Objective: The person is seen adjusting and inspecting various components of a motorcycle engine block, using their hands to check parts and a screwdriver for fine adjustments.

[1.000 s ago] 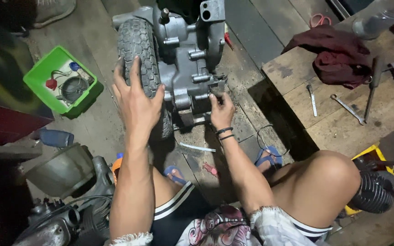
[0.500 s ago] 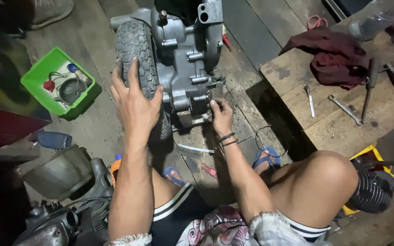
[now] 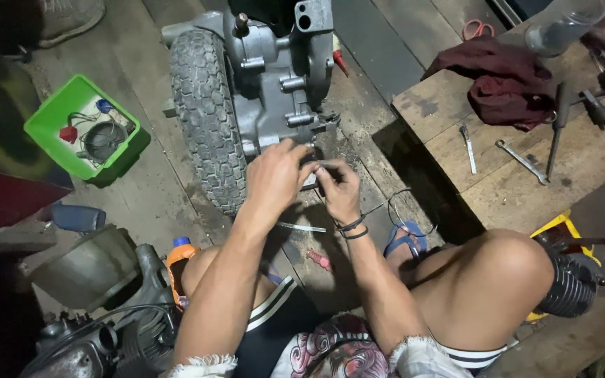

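Below the grey engine casing [image 3: 281,77], a small dark part [image 3: 318,166] was pinched between both hands, the left hand [image 3: 274,175] and right hand [image 3: 337,187] touching. Beside the casing, a knobbly tyre [image 3: 206,115] was mounted; well left of it, a green tray [image 3: 54,140] was seen.

One view only: our head camera, looking steeply down and forward over our own knees. Close range: our left hand [image 3: 274,178] and right hand [image 3: 337,189] sit mid-frame against the grey engine casing [image 3: 281,84]. Wooden floor [image 3: 148,196] fills the left, the desk [image 3: 519,161] the upper right.
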